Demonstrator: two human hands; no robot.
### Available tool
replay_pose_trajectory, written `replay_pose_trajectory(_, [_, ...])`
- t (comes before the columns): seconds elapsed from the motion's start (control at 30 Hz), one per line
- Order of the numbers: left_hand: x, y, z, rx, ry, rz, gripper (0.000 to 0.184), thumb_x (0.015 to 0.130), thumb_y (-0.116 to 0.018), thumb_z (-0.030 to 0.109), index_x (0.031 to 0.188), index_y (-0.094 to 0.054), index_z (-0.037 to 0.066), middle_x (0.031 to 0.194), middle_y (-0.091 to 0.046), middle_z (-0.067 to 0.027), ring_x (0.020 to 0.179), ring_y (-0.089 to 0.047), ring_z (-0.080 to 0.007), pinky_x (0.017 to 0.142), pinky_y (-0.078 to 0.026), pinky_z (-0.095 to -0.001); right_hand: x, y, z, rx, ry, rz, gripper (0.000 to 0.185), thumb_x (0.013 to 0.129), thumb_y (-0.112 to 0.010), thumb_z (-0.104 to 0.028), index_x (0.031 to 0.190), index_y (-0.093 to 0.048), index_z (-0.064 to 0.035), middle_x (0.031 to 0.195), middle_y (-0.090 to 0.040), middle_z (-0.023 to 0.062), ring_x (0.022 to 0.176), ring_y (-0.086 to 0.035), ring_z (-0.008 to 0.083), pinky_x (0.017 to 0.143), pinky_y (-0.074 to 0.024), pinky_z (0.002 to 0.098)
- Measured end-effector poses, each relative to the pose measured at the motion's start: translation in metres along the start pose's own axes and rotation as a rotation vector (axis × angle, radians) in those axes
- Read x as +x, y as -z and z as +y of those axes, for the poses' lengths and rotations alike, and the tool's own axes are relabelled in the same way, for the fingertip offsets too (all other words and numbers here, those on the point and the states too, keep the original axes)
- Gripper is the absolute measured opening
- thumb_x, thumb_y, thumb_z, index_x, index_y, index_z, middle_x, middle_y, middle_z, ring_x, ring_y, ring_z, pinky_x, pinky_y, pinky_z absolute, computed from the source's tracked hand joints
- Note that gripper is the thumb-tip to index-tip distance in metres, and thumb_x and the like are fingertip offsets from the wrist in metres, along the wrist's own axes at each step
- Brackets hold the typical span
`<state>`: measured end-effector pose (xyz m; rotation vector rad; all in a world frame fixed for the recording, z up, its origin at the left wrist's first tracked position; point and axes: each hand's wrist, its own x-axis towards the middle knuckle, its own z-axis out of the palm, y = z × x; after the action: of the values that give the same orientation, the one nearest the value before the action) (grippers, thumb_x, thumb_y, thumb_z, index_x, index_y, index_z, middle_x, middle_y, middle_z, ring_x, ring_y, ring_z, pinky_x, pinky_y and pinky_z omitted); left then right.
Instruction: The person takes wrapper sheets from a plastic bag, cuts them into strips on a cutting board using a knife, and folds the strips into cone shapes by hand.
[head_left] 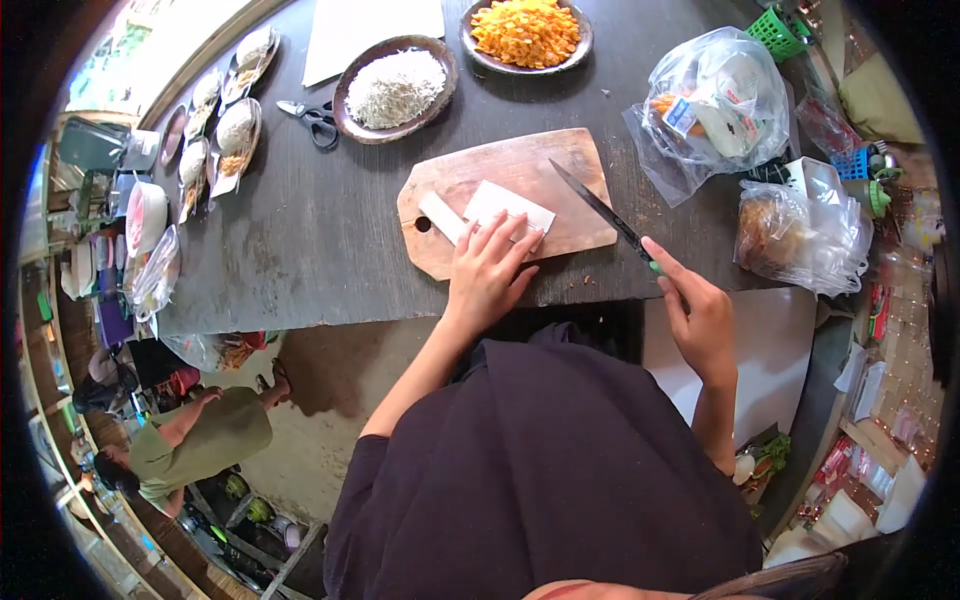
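Note:
A wooden cutting board (430,185) lies on the dark table. On it are a smooth white tofu-like slab (500,203) and a narrower white strip (438,215) to its left. My left hand (487,265) rests on the near side of the slab with its fingers stretched out and apart, partly covering it. My right hand (697,315) is closed around the green-marked handle of a knife (600,208). The dark blade slants up and left over the board's right part, its tip apart from the slab.
Beyond the board stand a bowl of white shreds (395,88), a bowl of orange diced pieces (525,35) and scissors (312,122). Plastic bags (720,100) lie at right, filled dishes (236,130) at left. Another person (210,435) is at the lower left.

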<state>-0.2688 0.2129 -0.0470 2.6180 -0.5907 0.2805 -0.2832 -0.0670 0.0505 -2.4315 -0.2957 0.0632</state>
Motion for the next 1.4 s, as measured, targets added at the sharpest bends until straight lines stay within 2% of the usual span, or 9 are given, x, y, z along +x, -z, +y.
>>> replay_pose_trajectory(0.3, [0.003,0.003,-0.007,-0.017,-0.088,0.070,0.026,0.079,-0.076,0.024,0.103,-0.071,0.015,0.113,-0.069,0.0015,0.109,-0.063,-0.0199,0.096,-0.043,-0.0399,0.012,-0.015,0.007,0.034,0.033,0.028,0.053,0.092,-0.059,-0.006,0.139,-0.056,-0.0301,0.068,-0.053,0.0137,0.057,-0.053,0.0292,0.059,-0.0446,0.0414])
replay_pose_trajectory(0.57, [0.000,0.008,-0.010,-0.053,-0.223,0.134,0.016,0.079,-0.076,0.010,0.094,-0.071,0.009,0.101,-0.072,-0.0029,0.099,-0.069,-0.0205,0.079,-0.053,-0.0344,0.009,-0.016,0.009,0.074,-0.031,0.043,0.053,0.092,-0.059,-0.006,0.139,-0.056,-0.0306,0.067,-0.052,0.0131,0.057,-0.053,0.0287,0.058,-0.0445,0.0411])
replay_pose_trajectory(0.63, [-0.002,0.012,-0.015,-0.166,-0.189,0.114,0.016,0.078,-0.072,0.007,0.094,-0.069,0.006,0.098,-0.071,-0.0049,0.094,-0.068,-0.0231,0.084,-0.053,-0.0382,0.009,-0.017,0.009,0.061,-0.022,0.045,0.053,0.092,-0.059,-0.007,0.139,-0.056,-0.0307,0.068,-0.053,0.0130,0.058,-0.054,0.0295,0.059,-0.0447,0.0416])
replay_pose_trajectory(0.73, [0.011,0.034,-0.022,-0.181,0.063,0.319,0.017,0.075,-0.076,0.001,0.090,-0.072,0.008,0.089,-0.072,-0.0072,0.081,-0.069,-0.0256,0.071,-0.052,-0.0352,0.009,-0.018,0.010,0.074,0.006,0.069,0.053,0.092,-0.059,-0.007,0.140,-0.055,-0.0310,0.068,-0.054,0.0130,0.058,-0.054,0.0298,0.059,-0.0448,0.0423])
replay_pose_trajectory(0.8, [0.030,0.059,-0.033,-0.234,0.228,0.367,0.018,0.076,-0.075,-0.004,0.092,-0.073,0.003,0.087,-0.073,-0.0082,0.078,-0.067,-0.0145,0.068,-0.050,-0.0272,0.010,-0.017,0.007,0.077,-0.003,0.066,0.053,0.092,-0.059,-0.008,0.140,-0.055,-0.0312,0.068,-0.054,0.0132,0.058,-0.055,0.0300,0.059,-0.0450,0.0424])
replay_pose_trajectory(0.97, [0.064,0.088,-0.039,-0.120,0.174,0.677,0.014,0.079,-0.075,-0.003,0.091,-0.073,0.005,0.087,-0.073,-0.0075,0.078,-0.067,-0.0150,0.067,-0.050,-0.0279,0.010,-0.024,0.010,0.086,0.052,0.084,0.053,0.092,-0.060,-0.008,0.139,-0.055,-0.0315,0.068,-0.054,0.0130,0.059,-0.056,0.0297,0.059,-0.0461,0.0426])
replay_pose_trajectory(1.0, [0.064,0.081,-0.038,-0.103,0.098,0.673,0.016,0.075,-0.077,-0.003,0.088,-0.072,0.004,0.087,-0.072,-0.0081,0.081,-0.068,-0.0219,0.069,-0.051,-0.0314,0.010,-0.025,0.010,0.079,0.051,0.072,0.053,0.092,-0.060,-0.008,0.139,-0.056,-0.0315,0.068,-0.055,0.0127,0.058,-0.056,0.0296,0.059,-0.0464,0.0426])
replay_pose_trajectory(1.2, [0.031,0.009,-0.005,-0.109,-0.069,0.234,0.013,0.075,-0.077,0.008,0.085,-0.069,0.007,0.089,-0.070,-0.0051,0.086,-0.065,-0.0237,0.076,-0.052,-0.0353,0.010,-0.033,0.008,0.071,0.046,0.032,0.052,0.091,-0.061,-0.009,0.138,-0.056,-0.0314,0.066,-0.055,0.0121,0.057,-0.057,0.0295,0.057,-0.0469,0.0428])
replay_pose_trajectory(1.4, [0.006,0.018,-0.014,-0.097,0.092,0.321,0.020,0.076,-0.077,0.010,0.094,-0.069,0.007,0.098,-0.070,-0.0063,0.091,-0.064,-0.0260,0.084,-0.050,-0.0390,0.017,-0.042,0.015,0.004,0.031,0.101,0.055,0.092,-0.059,-0.010,0.143,-0.051,-0.0282,0.072,-0.057,0.0127,0.060,-0.058,0.0311,0.058,-0.0473,0.0435])
